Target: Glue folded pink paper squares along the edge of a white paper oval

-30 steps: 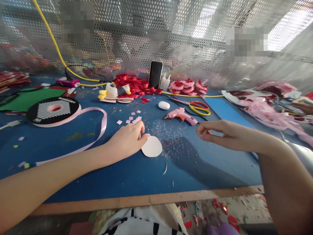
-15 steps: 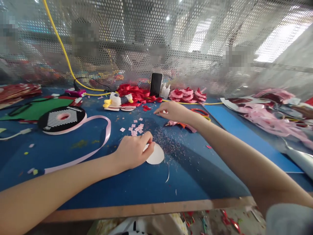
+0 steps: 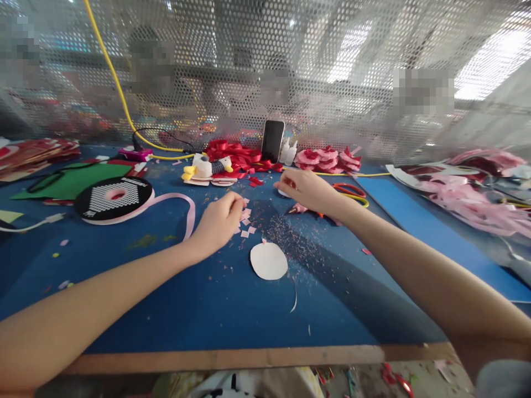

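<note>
A round white paper disc (image 3: 269, 261) lies flat on the blue table, with a tiny pink piece at its top edge. Up and left of it is my left hand (image 3: 222, 221), thumb and fingers pressed together at the scattered small pink squares (image 3: 245, 234). Whatever those fingertips pinch is too small to see. Farther back, my right hand (image 3: 309, 190) has its fingers curled over a white piece (image 3: 284, 193); its grip there is partly hidden. Just below that wrist lies a pink glue gun (image 3: 299, 208), partly covered by the hand and forearm.
A ribbon spool (image 3: 114, 198) trails pink ribbon on the left. At the back are a duck-like figure (image 3: 207, 167), red ribbon (image 3: 238, 152), a phone (image 3: 272, 142), small white bottles (image 3: 288, 151) and pink-red pieces (image 3: 323, 160). Orange-handled scissors (image 3: 350, 190) and a blue board (image 3: 415, 215) are right.
My left hand has let go of the white disc and moved up and left to the pink squares. My right hand stays at the back, now with a white piece showing under its fingers.
</note>
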